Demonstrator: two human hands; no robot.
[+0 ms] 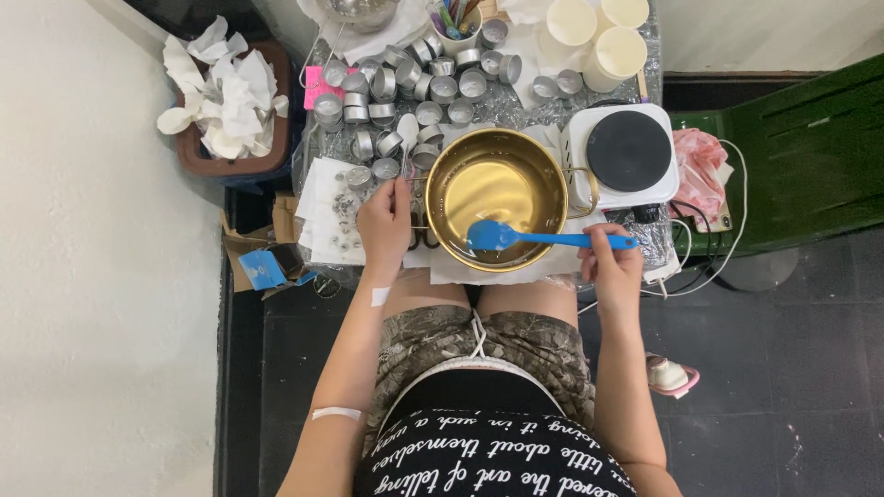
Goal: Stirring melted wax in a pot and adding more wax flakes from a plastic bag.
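Note:
A gold-coloured pot [497, 147] sits on the foil-covered table in front of me, with yellowish liquid inside. My right hand [610, 267] grips the handle of a blue spatula [543, 238] whose blade rests inside the pot at its near rim. My left hand [385, 221] is closed around the pot's left handle and holds a thin metal stick that points up past the rim. Several small metal cups [414, 87] lie scattered behind and left of the pot.
A white single hot plate [628, 152] stands right of the pot, cables trailing off it. Paper cups [599, 32] sit at the back right. A brown bin with crumpled tissues [226, 97] is at the left. A green chair [801, 156] stands right. White wall at left.

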